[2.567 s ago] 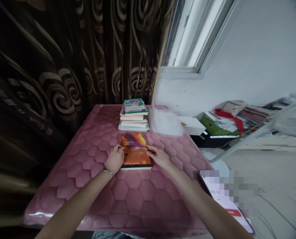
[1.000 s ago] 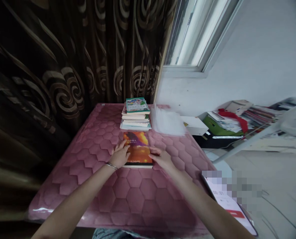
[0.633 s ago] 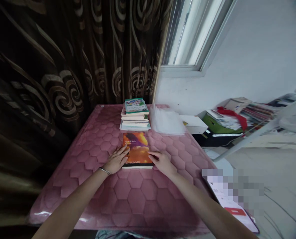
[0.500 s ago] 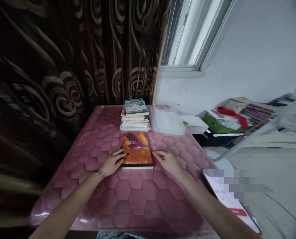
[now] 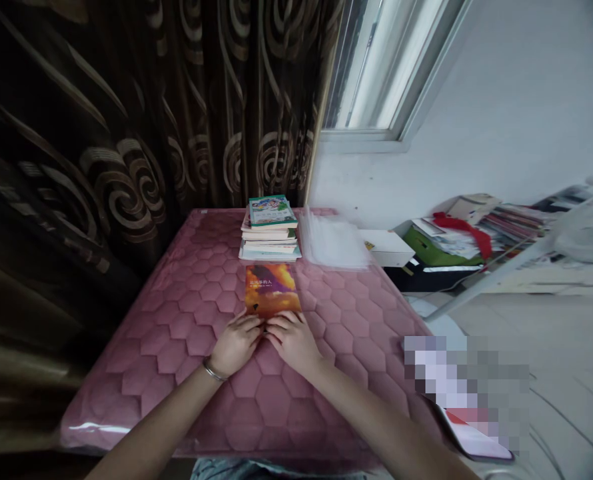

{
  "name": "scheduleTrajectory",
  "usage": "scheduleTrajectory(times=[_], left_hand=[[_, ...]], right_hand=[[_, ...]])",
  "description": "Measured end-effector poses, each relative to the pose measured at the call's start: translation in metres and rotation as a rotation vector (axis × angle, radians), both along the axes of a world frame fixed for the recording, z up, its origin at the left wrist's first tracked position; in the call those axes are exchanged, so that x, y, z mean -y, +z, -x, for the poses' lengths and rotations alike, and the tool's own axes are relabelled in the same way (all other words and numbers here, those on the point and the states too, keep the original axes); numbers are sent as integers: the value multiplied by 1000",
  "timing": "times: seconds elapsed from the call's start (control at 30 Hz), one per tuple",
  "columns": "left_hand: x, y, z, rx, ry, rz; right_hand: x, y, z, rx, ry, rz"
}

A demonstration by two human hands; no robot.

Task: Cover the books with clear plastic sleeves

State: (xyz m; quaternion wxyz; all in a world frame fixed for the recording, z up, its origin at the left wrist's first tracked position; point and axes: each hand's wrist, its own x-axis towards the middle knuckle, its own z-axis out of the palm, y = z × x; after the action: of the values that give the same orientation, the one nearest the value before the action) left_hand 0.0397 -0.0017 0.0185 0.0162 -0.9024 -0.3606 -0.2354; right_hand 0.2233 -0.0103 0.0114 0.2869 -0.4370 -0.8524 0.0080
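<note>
An orange and purple paperback book [image 5: 272, 288] lies flat on the pink table cover [image 5: 189, 340], its near edge toward me. My left hand [image 5: 236, 341] is at the near left part of the book, fingers curled over the cover and thumb along the near edge. Beside it, my right hand [image 5: 292, 339] grips the near right part in the same way. Both thumbs almost meet at the middle of that edge. The lower part of the cover is hidden by the hands. Just beyond the book stands a stack of books [image 5: 270, 255].
Clear plastic bags [image 5: 334, 241] lie right of the stack, with a white box [image 5: 389, 248] beside them. A phone [image 5: 476, 440], partly pixelated, is at the right table edge. A dark patterned curtain [image 5: 126, 133] hangs along the left and back. Papers and a green bag [image 5: 434, 247] are piled at right.
Both hands have moved from the book's left and right sides to its near edge, close together, and now grip it there. The book has stayed about where it was.
</note>
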Motion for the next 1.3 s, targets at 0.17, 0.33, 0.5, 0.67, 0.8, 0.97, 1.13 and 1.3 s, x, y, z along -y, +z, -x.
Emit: scheduleTrajectory(times=[0.17, 0.33, 0.5, 0.67, 0.8, 0.97, 1.13, 1.3], left_hand=[[0, 2, 12, -21, -27, 44], [-6, -3, 27, 69, -28, 126], [-10, -5, 35, 181, -27, 206], [-11, -6, 36, 232, -48, 260], [-11, -8, 36, 285, -49, 296], [-11, -8, 35, 363, -20, 366], [-12, -8, 36, 360, -33, 381], [-15, 9, 29, 333, 32, 468]], right_hand=[[-1, -1, -23, -18, -15, 22], [1, -3, -55, -19, -40, 45], [0, -10, -78, -37, -72, 38], [-1, -15, -87, -68, -117, 56], [-4, -18, -90, -98, -102, 76], [-6, -19, -92, -120, -79, 108], [-3, -14, -91, -139, -58, 110], [-4, 6, -91, -81, -52, 151]])
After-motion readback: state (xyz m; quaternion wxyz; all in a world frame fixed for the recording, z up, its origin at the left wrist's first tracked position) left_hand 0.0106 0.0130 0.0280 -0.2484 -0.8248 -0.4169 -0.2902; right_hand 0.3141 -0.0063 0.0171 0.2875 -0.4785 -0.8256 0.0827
